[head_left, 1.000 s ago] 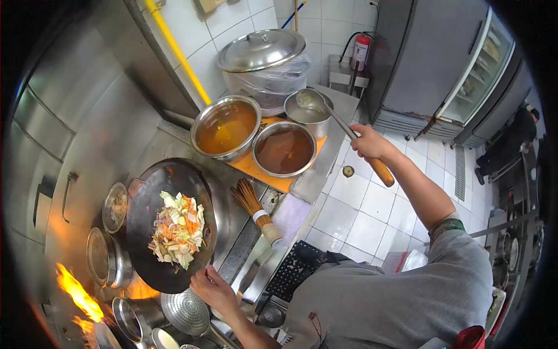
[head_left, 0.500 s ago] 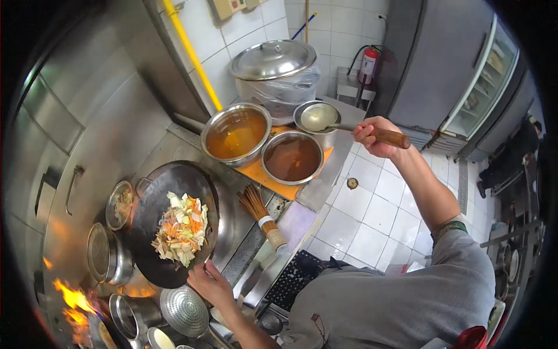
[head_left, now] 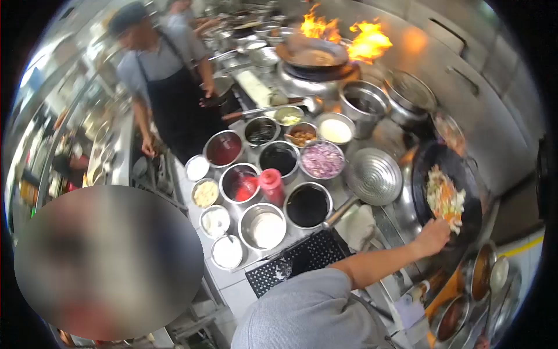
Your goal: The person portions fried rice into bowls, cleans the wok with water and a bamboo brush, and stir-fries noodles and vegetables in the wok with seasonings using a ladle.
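Note:
My left hand [head_left: 433, 237] is closed at the near rim of a dark wok [head_left: 419, 174], beside sliced vegetables [head_left: 444, 195], pale cabbage and orange carrot. At the lower right corner, a small part of my right hand [head_left: 482, 343] shows at the handle end of a ladle; most of that hand is cut off. The ladle's bowl [head_left: 499, 273] hangs over the metal bowls there. One of these, a bowl of brown sauce [head_left: 452, 319], stands nearest to it. A perforated strainer [head_left: 375, 174] lies left of the wok, its handle toward me.
Several metal pots stand to the left, including dark sauce [head_left: 309, 205], chopped onion [head_left: 322, 159] and a white liquid [head_left: 335, 130]. A red squeeze bottle [head_left: 271, 186] is among them. Flames [head_left: 371, 42] rise around another wok [head_left: 311, 53]. A co-worker in a dark apron [head_left: 177, 104] stands far left.
The view has swung left, bringing the sauce pots, the second wok and a co-worker into sight. My left hand stays at the wok's rim, and the ladle stays over the bowls.

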Motion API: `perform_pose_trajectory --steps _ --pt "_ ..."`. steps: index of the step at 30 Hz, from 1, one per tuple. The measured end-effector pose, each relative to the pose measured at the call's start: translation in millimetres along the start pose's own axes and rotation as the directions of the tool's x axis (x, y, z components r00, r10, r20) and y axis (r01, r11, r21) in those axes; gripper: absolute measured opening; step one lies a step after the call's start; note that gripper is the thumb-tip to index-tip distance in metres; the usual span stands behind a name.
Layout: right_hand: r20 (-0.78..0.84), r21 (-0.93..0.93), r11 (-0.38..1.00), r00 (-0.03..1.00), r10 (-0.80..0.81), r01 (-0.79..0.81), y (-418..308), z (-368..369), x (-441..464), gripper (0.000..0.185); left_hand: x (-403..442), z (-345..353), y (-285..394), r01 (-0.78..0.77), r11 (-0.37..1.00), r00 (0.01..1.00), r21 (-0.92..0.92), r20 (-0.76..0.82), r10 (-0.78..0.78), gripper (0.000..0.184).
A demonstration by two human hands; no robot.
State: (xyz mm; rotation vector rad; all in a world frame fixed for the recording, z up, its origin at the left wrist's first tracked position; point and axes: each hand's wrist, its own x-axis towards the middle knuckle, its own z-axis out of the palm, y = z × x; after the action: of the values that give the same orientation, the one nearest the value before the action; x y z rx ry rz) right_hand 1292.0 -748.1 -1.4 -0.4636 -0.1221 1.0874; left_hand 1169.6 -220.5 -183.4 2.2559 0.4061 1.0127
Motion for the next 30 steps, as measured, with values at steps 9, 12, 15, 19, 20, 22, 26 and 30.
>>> perform_pose_trajectory --steps 9,12,15,19,20,22,26,30 --pt "-0.014 -0.020 0.948 0.949 0.316 -0.317 45.8 14.8 248.5 0.021 -39.0 -2.8 29.1 -0.117 0.940 0.964 0.319 0.265 0.030 0.060" --pt "-0.091 -0.074 0.943 0.944 0.318 -0.325 83.2 15.3 293.8 0.019 -39.2 -4.1 33.6 -0.094 0.949 0.958 0.302 0.285 0.004 0.062" --pt "-0.145 -0.568 0.762 0.949 0.279 -0.311 90.8 -19.5 340.6 0.007 -53.1 -32.9 60.1 -0.043 0.967 0.908 0.251 0.414 -0.067 0.061" --pt "-0.118 -0.979 -0.169 0.992 0.042 -0.110 88.5 -63.5 373.3 0.025 -136.1 -78.1 104.1 0.115 0.989 0.784 0.095 0.603 -0.149 0.043" --pt "-0.019 -0.970 -0.241 0.998 -0.064 -0.034 98.4 -73.1 374.3 0.031 -155.8 -60.3 82.6 0.024 0.997 0.727 0.070 0.684 -0.065 0.040" --pt "0.129 -0.950 -0.311 0.952 -0.279 0.037 122.7 -85.3 364.2 0.043 -217.3 -26.4 29.3 -0.074 0.997 0.573 0.019 0.819 0.027 0.041" --pt "0.026 -0.990 0.124 0.945 -0.325 0.069 115.0 -90.4 334.9 0.062 -347.5 -17.4 -33.8 0.131 0.990 0.362 0.059 0.927 -0.104 0.044" --pt "0.121 -0.467 0.884 0.988 0.092 -0.025 68.9 -79.3 277.5 0.044 -479.3 -0.2 -91.7 0.497 0.861 0.372 -0.109 0.923 -0.099 0.050"
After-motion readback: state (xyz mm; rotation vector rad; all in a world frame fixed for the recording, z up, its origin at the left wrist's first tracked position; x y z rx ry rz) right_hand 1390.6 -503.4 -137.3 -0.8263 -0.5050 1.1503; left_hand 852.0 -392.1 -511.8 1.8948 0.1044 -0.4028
